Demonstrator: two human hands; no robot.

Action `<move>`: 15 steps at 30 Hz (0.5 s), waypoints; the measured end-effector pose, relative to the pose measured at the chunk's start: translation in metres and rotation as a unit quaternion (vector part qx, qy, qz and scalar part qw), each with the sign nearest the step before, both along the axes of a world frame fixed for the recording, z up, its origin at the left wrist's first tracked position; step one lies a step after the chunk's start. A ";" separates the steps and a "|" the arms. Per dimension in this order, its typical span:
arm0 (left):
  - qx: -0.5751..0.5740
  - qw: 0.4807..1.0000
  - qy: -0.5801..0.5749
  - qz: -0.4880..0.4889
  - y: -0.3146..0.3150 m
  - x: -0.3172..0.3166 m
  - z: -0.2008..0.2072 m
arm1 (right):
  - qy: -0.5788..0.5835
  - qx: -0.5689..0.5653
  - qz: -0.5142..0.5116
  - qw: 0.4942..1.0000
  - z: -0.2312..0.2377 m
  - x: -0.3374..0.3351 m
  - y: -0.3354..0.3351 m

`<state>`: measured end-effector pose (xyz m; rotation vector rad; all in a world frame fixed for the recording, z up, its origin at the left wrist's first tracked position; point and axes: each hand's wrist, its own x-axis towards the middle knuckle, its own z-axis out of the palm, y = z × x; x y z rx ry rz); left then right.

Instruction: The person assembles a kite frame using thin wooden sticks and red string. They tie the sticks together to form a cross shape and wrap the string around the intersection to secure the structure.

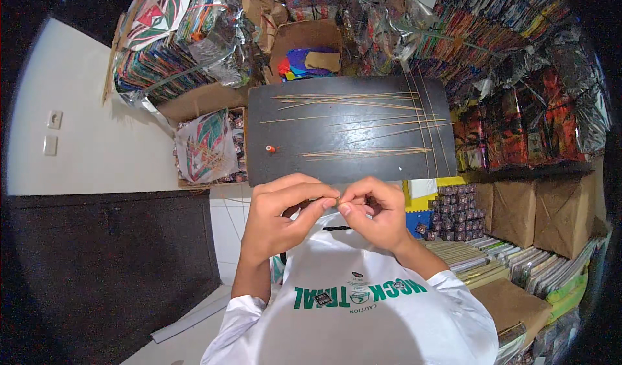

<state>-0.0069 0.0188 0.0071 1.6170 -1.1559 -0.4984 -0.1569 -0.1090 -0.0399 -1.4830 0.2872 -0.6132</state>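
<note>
My left hand (275, 212) and my right hand (381, 217) meet in front of my chest, just off the near edge of a dark table (350, 170). Thumb and forefinger of each hand are pinched together, with the tips almost touching. Whatever lies between them is too small to make out. Several thin, straw-coloured sticks (366, 152) lie lengthwise on the table. Two longer sticks (424, 122) cross its right end. A small orange spool (271, 149) rests on the table's left part.
Tall plastic-wrapped stacks (188, 47) stand behind the table. An open cardboard box (304, 34) holds colourful sheets. At left, another box (243, 148) contains a printed plastic bag (207, 146). Small dark cubes (457, 212) and brown wrapped packages (541, 212) sit to the right.
</note>
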 end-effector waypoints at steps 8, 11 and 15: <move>-0.013 1.000 0.003 0.001 0.001 0.000 -0.001 | 0.000 -0.007 0.004 1.000 0.000 0.001 0.002; 0.018 1.000 0.023 0.001 0.002 0.000 0.006 | 0.001 -0.011 0.002 1.000 -0.001 0.002 0.003; 0.011 0.999 0.028 -0.014 0.005 0.002 0.000 | 0.012 -0.008 0.012 1.000 0.002 0.001 0.004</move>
